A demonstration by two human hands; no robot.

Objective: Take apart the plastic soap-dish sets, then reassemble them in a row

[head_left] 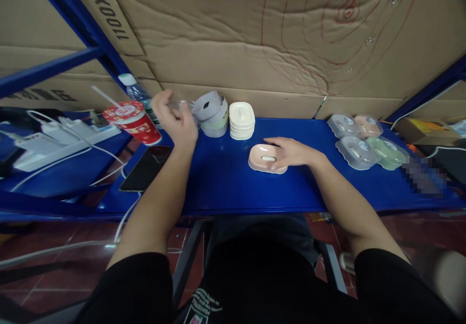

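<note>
My left hand [176, 122] is raised at the left of the blue table, its fingers curled at a clear plastic lid [187, 105], partly hidden behind them. Just right of it stands a stack of grey and pale green soap-box parts [211, 115], then a stack of cream square trays [242, 120]. Near the middle of the table lies a pink soap box base [260, 156] with a white oval in its centre. My right hand [291, 153] grips its right side, thumb at the near edge and fingers at the far edge.
Several lidded soap boxes [357, 153] sit at the right. A red paper cup [134, 122] with a straw, a water bottle [136, 91], a phone [145, 169] and a power strip [65, 142] with cables are at left. Cardboard [218, 38] walls the back.
</note>
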